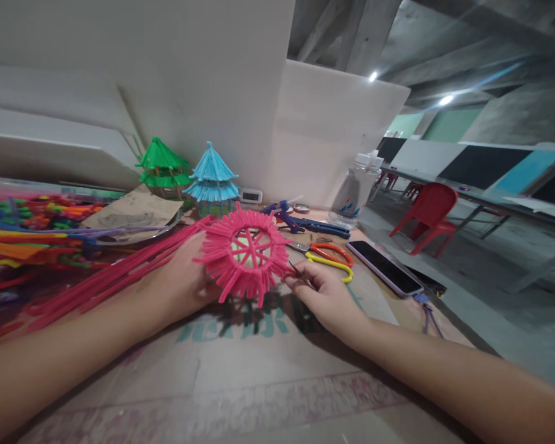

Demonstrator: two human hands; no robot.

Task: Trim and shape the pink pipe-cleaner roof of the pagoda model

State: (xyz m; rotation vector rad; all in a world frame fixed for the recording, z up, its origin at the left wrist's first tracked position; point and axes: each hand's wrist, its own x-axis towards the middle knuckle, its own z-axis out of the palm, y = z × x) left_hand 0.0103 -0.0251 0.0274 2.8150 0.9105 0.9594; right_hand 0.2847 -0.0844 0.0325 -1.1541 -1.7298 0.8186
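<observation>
A pink pipe-cleaner ring (229, 274) with spokes at its centre and a fringe all round is held up above the table. My left hand (192, 277) is behind its left side, closed on it, with the fingertips mostly hidden. My right hand (321, 287) pinches thin dark tweezers (301, 273) at the ring's right edge. A bundle of long pink pipe cleaners (115, 271) runs beside my left forearm. Just beyond my right hand lie scissors (330, 250) with orange and yellow handles.
Green (161, 163) and blue (211, 176) pagoda-like models stand at the back. Coloured pipe cleaners (41, 240) pile up at left. Toward the right are a glue gun (284, 213), blue-handled pliers (324, 227), a clear bottle (354, 194) and a phone (386, 267).
</observation>
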